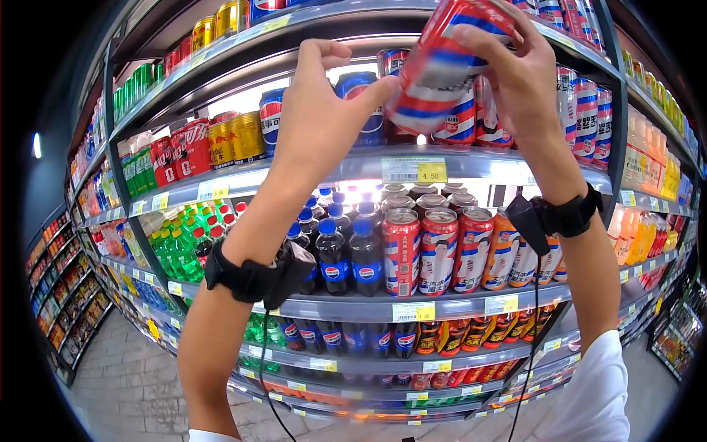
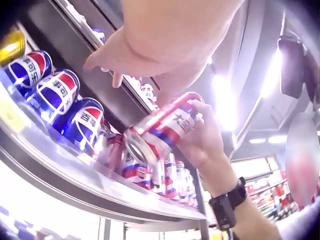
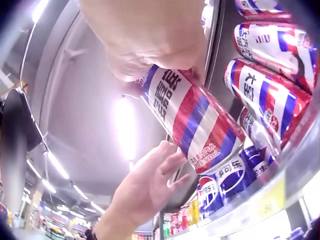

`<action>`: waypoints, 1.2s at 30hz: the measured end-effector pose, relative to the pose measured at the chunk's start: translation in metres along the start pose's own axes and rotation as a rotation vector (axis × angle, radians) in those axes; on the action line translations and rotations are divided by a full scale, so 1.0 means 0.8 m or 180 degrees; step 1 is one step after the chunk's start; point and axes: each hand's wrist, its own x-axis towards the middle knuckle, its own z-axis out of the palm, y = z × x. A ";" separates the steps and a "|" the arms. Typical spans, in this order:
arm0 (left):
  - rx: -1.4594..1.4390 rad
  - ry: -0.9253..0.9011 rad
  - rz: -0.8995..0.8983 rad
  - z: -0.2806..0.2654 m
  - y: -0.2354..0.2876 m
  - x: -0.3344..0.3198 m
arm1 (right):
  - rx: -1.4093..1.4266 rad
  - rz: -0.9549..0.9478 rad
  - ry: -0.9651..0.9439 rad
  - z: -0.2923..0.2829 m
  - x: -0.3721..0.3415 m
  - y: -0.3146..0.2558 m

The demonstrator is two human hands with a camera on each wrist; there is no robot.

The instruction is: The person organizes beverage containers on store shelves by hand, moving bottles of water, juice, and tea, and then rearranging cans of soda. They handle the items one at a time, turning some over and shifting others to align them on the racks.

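Observation:
High before the shelves, my right hand (image 1: 526, 81) grips a tall red, white and blue striped soda can (image 1: 434, 81), thumb across its side. The can is tilted and somewhat blurred in the head view; its flat end and Chinese lettering show in the wrist views. My left hand (image 1: 320, 110) is raised to the left of the can, holding nothing, with its thumb stretched toward the can and its fingers loosely bent. Behind the held can, matching striped cans (image 1: 458, 121) stand on the shelf, beside blue Pepsi cans (image 3: 235, 175).
A price tag (image 1: 414, 169) marks the front edge of the shelf (image 1: 324, 166). One level down are dark cola bottles (image 1: 366, 258) and more tall cans (image 1: 438, 254). Red and gold cans (image 1: 236, 140) stand to the left. Cables hang from both wrist cameras.

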 end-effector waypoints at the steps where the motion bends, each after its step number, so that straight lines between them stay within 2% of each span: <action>1: 0.0146 0.0126 0.0311 0.001 -0.013 0.005 | -0.0598 -0.0152 -0.0094 0.003 -0.002 -0.006; 2: 0.0142 0.0135 0.0306 0.000 -0.023 0.010 | -0.0601 -0.0152 -0.0104 0.005 -0.003 -0.011; 4: 0.0756 -0.0228 0.0694 -0.002 -0.033 0.018 | -0.1119 -0.0010 -0.0380 0.007 -0.004 -0.017; 10: 0.1415 -0.0779 0.0888 0.017 -0.048 0.025 | -0.0917 0.0055 -0.0549 0.017 0.016 0.011; 12: 0.1398 -0.0716 0.0919 0.022 -0.053 0.028 | -0.1137 -0.0268 -0.0630 0.027 0.023 0.021; 13: 0.1446 -0.0720 0.0884 0.024 -0.053 0.028 | -0.1465 -0.0163 -0.0621 0.032 0.022 0.010; 17: 0.1569 -0.0701 0.0914 0.025 -0.054 0.027 | -0.1230 -0.0095 -0.0699 0.034 0.027 0.030; 21: 0.1487 -0.0480 0.0970 0.027 -0.070 0.035 | -0.1470 0.0068 -0.0633 0.038 0.023 0.045; 23: 0.1331 -0.0407 0.0951 0.029 -0.075 0.038 | -0.2765 -0.0546 -0.0695 0.023 0.031 0.076; 24: 0.1164 -0.0334 0.0938 0.030 -0.073 0.038 | -0.2761 -0.0544 -0.0697 0.022 0.033 0.083; 26: 0.1146 -0.0306 0.0957 0.029 -0.068 0.035 | -0.3314 -0.1162 -0.0441 0.017 0.036 0.095; 30: 0.1051 -0.0187 0.1038 0.034 -0.067 0.038 | -0.3473 -0.1215 -0.0598 0.023 0.033 0.067; 32: 0.1025 -0.0268 0.0973 0.039 -0.062 0.039 | -0.3376 -0.0380 -0.0716 0.039 0.029 0.036; 34: 0.1006 -0.0343 0.0910 0.047 -0.061 0.041 | -0.3212 -0.0529 -0.0600 0.032 0.031 0.045; 36: 0.1196 0.0103 0.1356 0.057 -0.061 0.041 | -0.3475 -0.0627 -0.0617 0.027 0.034 0.052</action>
